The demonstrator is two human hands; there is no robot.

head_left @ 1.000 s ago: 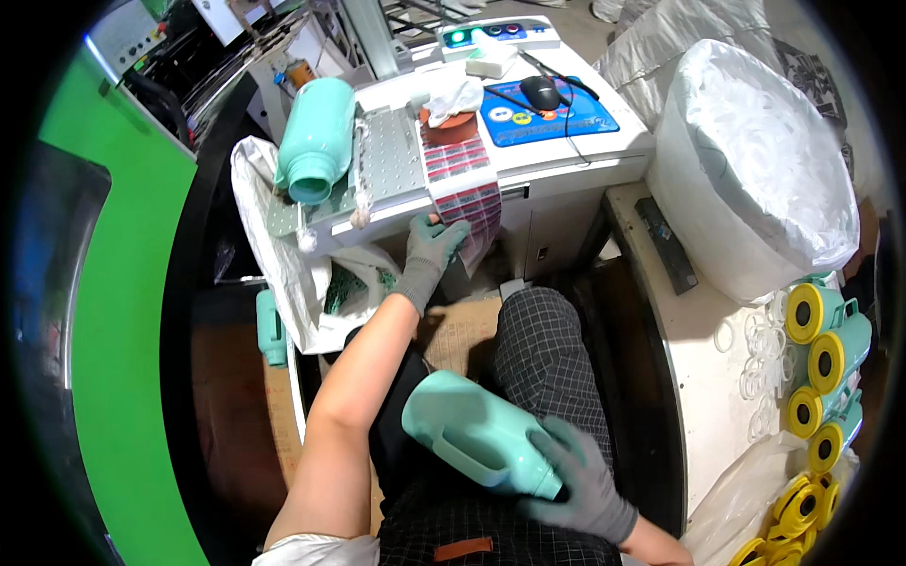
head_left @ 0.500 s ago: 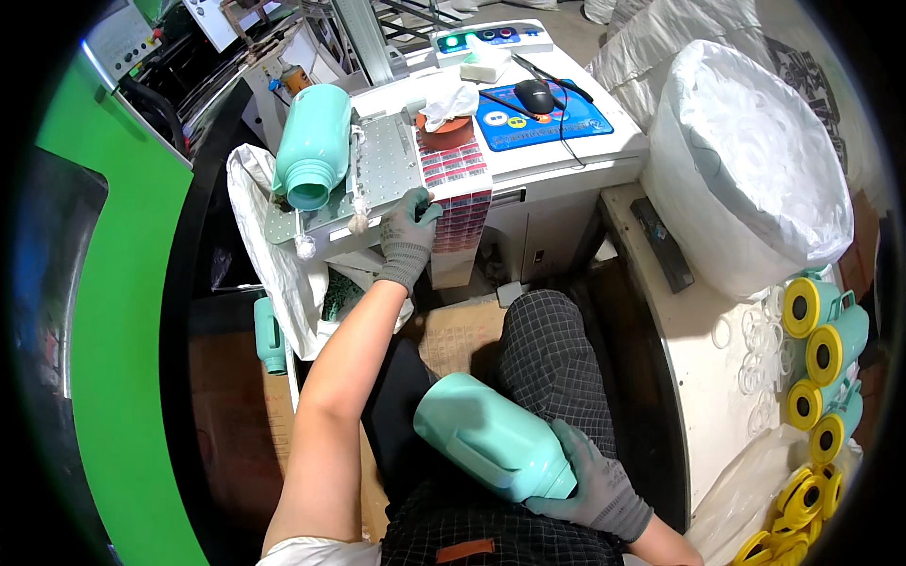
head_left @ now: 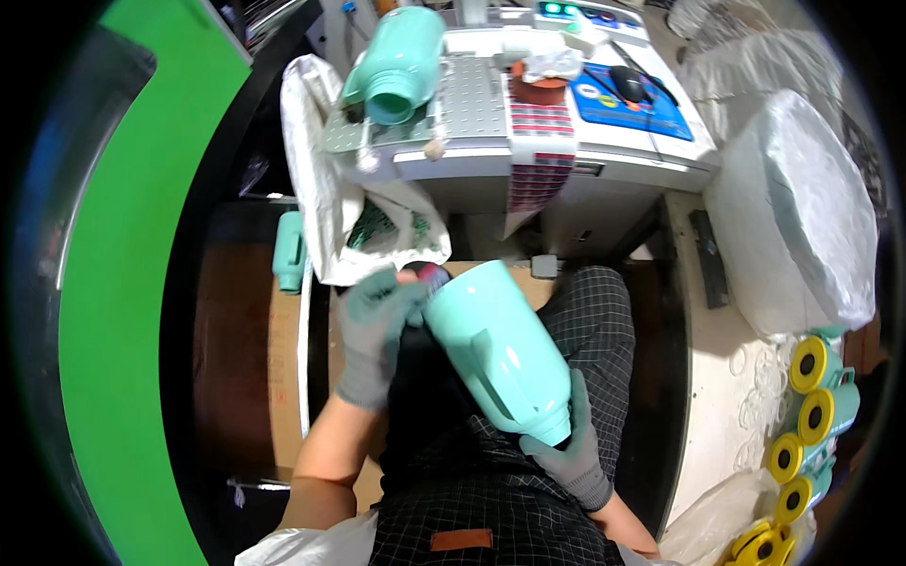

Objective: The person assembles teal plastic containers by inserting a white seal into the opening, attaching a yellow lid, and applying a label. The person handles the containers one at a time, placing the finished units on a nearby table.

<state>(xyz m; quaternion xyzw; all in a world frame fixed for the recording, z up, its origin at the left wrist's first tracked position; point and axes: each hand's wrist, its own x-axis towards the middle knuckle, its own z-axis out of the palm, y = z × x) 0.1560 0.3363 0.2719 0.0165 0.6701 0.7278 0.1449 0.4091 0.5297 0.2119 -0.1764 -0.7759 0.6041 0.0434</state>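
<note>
In my grey-gloved right hand (head_left: 571, 453) is the neck end of a mint-green jug body (head_left: 495, 344) with a moulded side handle, tilted across my lap. My left hand (head_left: 373, 325), also gloved, is at the jug's wide end. Its fingers pinch a small reddish-dark label (head_left: 432, 276), blurred by motion, close to the jug's rim; whether it touches the jug I cannot tell. From the front edge of the white bench hangs a strip of red-and-white labels (head_left: 541, 174). A second mint-green jug body (head_left: 401, 61) lies on the perforated metal plate (head_left: 472, 104).
A brown tape roll (head_left: 540, 90) and a blue mat (head_left: 623, 99) with a mouse (head_left: 628, 83) are on the bench. To the right stand a large white bag (head_left: 793, 217), clear rings (head_left: 760, 396) and yellow-ended jugs (head_left: 816, 410). A white sack (head_left: 316, 189) hangs at the left.
My left hand has come back from the label strip to the jug, with a label in its fingers. The jug is now tipped more upright in my right hand. The view has shifted downward.
</note>
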